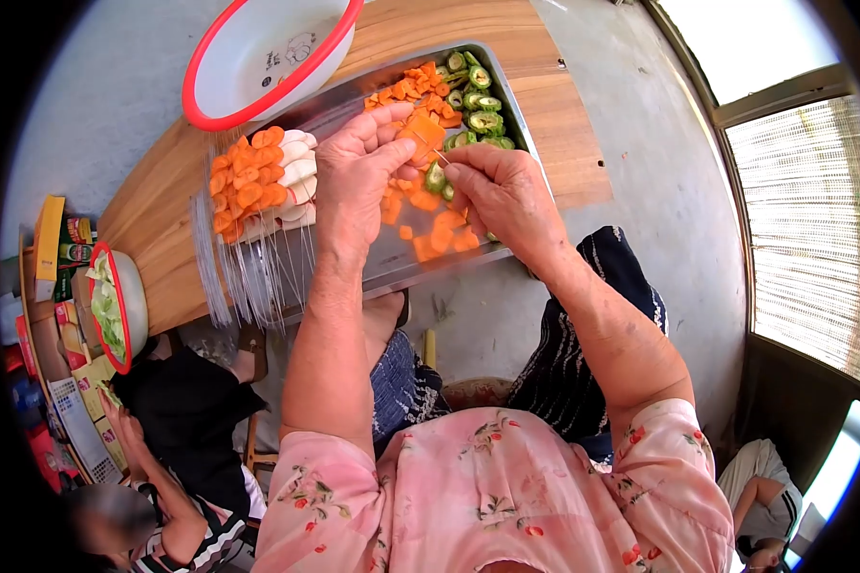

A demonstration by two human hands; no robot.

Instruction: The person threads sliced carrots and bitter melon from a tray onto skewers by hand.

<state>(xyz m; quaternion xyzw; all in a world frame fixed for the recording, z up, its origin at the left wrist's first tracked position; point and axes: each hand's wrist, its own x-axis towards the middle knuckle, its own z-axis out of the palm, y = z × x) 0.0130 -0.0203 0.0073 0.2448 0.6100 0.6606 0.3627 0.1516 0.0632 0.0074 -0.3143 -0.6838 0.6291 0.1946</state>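
Observation:
My left hand (363, 158) pinches an orange carrot slice (424, 136) between thumb and fingers, above the metal tray (354, 279). Close beside it, my right hand (495, 186) is closed on a thin skewer (440, 156), whose tip meets the carrot slice. A green ridged vegetable slice (436, 178), looking like bitter melon, shows just below the right fingertips; whether it is held I cannot tell. Loose carrot slices (444, 232) lie under both hands. Behind them are more carrot pieces (411, 84) and green slices (485, 122).
Left in the tray, filled skewers carry carrot slices (244, 181) and white slices (298, 170); their thin bare ends (258, 277) stick out over the edge. A red-rimmed basin (205, 113) stands behind, another bowl (134, 296) at left. A person (177, 506) sits lower left, another (764, 497) lower right.

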